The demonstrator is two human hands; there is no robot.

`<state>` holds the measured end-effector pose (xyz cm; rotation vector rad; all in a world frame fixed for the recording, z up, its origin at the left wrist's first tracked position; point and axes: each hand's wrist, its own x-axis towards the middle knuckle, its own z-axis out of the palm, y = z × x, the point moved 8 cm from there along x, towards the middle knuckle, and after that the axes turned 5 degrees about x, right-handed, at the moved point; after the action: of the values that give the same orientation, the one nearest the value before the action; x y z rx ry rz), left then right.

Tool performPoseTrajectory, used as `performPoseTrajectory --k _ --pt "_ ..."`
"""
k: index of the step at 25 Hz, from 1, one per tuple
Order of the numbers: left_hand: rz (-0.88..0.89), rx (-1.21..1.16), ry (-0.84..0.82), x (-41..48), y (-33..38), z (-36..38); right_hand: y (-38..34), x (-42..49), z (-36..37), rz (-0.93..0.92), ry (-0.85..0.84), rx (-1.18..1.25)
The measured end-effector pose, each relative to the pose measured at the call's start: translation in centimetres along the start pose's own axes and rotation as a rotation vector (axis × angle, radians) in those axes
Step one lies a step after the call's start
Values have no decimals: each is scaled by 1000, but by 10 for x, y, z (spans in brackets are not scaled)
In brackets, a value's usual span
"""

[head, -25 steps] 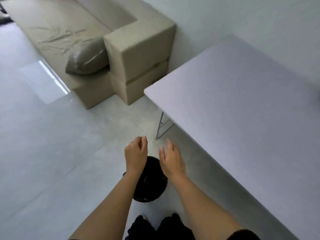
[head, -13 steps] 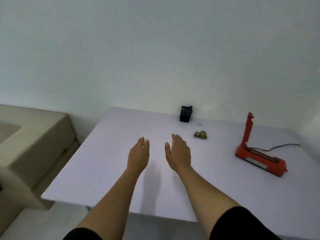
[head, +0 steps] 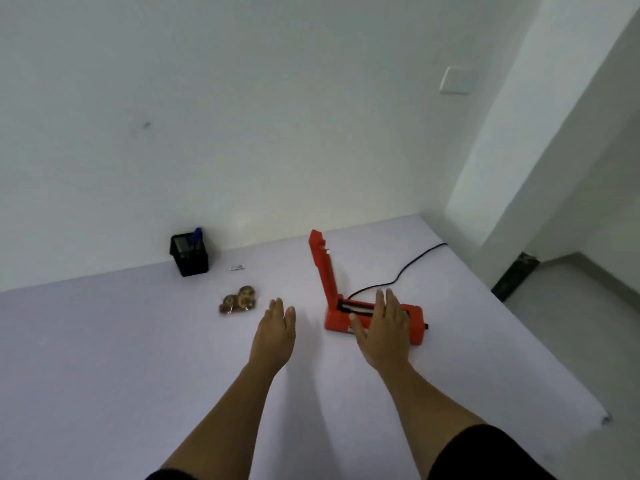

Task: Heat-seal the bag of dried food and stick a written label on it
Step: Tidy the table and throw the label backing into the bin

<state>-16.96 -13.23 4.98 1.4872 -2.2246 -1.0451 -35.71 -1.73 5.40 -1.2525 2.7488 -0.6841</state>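
hovering empty, fingers straight, left hand [head: 275,327] by bag [head: 239,301], right hand [head: 384,327] over sealer [head: 325,271]; sealing unstarted, grab bag next

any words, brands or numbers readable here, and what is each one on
No text can be read in this view.
Small white strip beside the black pen holder: dark marks, too small to read.
Red heat sealer: a pale patch on its front, mostly hidden behind the right hand, unreadable.
Bag of dried food and the pen holder: no print visible.
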Motion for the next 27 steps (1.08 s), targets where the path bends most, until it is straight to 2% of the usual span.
performPoseTrajectory --k 6,9,11,13,16,20,27 --pt "-5 136 -214 53 30 75 124 24 15 326 -163 -9" --pt "-44 17 -202 63 39 88 162 16 40 555 -307 258" --pt "-81 -89 -142 65 44 89 166 16 48 533 -297 366" --pt "-101 -208 -103 66 47 86 166 22 44 505 -208 365" --pt "-82 -235 -154 78 46 93 168 35 40 469 -114 395" --pt "-200 -278 -231 106 46 115 175 70 54 376 -110 446" --pt "-308 -370 -88 199 41 107 148 192 83 183 -144 481"
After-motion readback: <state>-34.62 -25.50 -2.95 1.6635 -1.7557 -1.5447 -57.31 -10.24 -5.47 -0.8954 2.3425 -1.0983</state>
